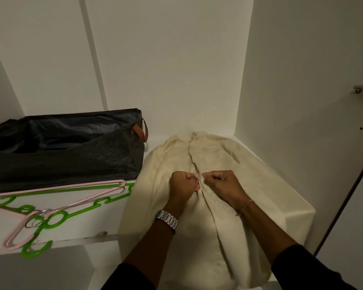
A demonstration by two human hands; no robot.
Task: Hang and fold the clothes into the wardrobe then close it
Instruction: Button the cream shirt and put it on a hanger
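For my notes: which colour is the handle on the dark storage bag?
Brown, on the dark fabric storage bag's handle; head view.

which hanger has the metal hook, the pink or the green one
The pink hanger: a silver wire hook shows at its neck. The green hanger beneath it is all plastic, hook included.

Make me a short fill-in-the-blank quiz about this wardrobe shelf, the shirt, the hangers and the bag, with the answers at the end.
1. Both hands pinch the front of the ____-coloured shirt.
2. The left hand has a metal ____ on its wrist.
3. The green hanger lies with a ____ hanger.
4. The dark storage bag sits to the ____ of the shirt; the right hand is beside the left.

Answers: cream; watch; pink; left
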